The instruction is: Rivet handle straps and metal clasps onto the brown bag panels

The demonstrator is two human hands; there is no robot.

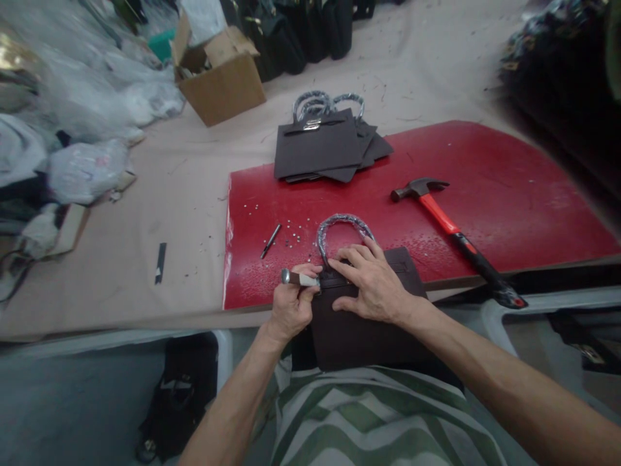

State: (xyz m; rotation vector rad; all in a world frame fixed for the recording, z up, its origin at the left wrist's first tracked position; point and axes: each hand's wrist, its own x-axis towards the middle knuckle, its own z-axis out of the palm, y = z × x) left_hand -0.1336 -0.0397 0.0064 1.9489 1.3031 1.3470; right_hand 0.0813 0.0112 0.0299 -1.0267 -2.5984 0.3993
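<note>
My left hand [292, 304] is closed around a thick metal punch [301, 279] with a round head, lying against the left edge of a dark brown bag panel [361, 343]. The punch's other end is hidden at the panel. My right hand [371, 281] lies with fingers spread over the panel's upper part, near the base of a plastic-wrapped handle [345, 220]. The panel overhangs the table's front edge above my lap. A thin metal rod [270, 241] rests on the red board [485, 175], left of the handle, among small pale bits.
A claw hammer [451, 230] with an orange and black grip lies at the right, its end past the board's edge. Behind are stacked bag panels [317, 149] with wrapped handles. A cardboard box [223, 84], plastic bags [90, 168] and a dark strip [160, 262] are leftward.
</note>
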